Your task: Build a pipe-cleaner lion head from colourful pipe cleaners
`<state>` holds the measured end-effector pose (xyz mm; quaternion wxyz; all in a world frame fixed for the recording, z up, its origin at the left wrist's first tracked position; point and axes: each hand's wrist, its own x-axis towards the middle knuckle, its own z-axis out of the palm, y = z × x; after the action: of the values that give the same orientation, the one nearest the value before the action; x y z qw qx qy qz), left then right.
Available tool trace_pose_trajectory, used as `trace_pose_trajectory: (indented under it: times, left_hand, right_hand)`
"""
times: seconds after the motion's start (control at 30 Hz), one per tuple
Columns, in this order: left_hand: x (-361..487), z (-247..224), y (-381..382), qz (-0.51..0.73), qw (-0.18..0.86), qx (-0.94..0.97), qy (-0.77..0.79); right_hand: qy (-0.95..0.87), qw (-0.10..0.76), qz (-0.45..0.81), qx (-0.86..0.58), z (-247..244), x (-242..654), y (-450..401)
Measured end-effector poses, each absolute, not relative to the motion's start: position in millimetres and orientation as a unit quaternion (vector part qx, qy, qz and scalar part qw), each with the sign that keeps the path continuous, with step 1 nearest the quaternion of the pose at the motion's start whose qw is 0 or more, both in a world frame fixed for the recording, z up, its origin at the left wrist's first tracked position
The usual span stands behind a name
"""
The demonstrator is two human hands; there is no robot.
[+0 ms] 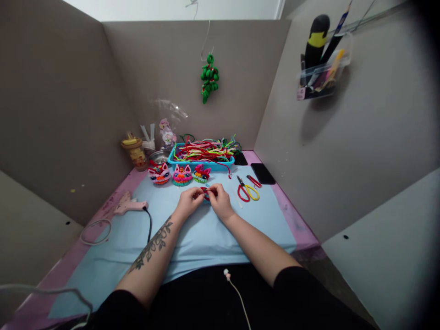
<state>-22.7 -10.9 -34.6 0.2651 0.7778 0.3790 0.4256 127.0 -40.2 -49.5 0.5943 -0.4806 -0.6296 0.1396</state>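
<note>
Pinching red piece (206,192): both hands (189,201) (220,201) | blue tray (202,167): colourful strands (206,152) | clear holder (301,94): pencil (341,21)

Can't make out the shape of the red piece (206,192), mostly covered by left hand (189,201) and right hand (220,201). Can't read the cup (138,158), print too small. Can't identify bits in the metal bowl (159,156), also too small. Can't sort small tools (318,81) in the wall holder (319,93), blurred. Can't see all of the black pad (242,159), partly behind the blue tray (202,166). Can't follow the grey cable (44,290) past left edge or white cord (243,305) past bottom.
</note>
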Motion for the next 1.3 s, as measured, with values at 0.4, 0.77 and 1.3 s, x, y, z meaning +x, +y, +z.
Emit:
trace_pose_trajectory:
  times: [0.4,0.77,1.3]
  left_hand:
    - [-21,-33,-10,0.475,0.313,0.720,0.397]
    - [-22,-35,-10,0.491,0.303,0.720,0.386]
    - [-23,-32,-12,0.491,0.325,0.705,0.395]
  right_hand:
    - [-0.616,0.597,0.204,-0.472,-48,123,-41]
    - [-0.561,0.586,0.326,-0.485,-50,125,-34]
    - [-0.678,0.550,0.154,-0.463,-44,129,-40]
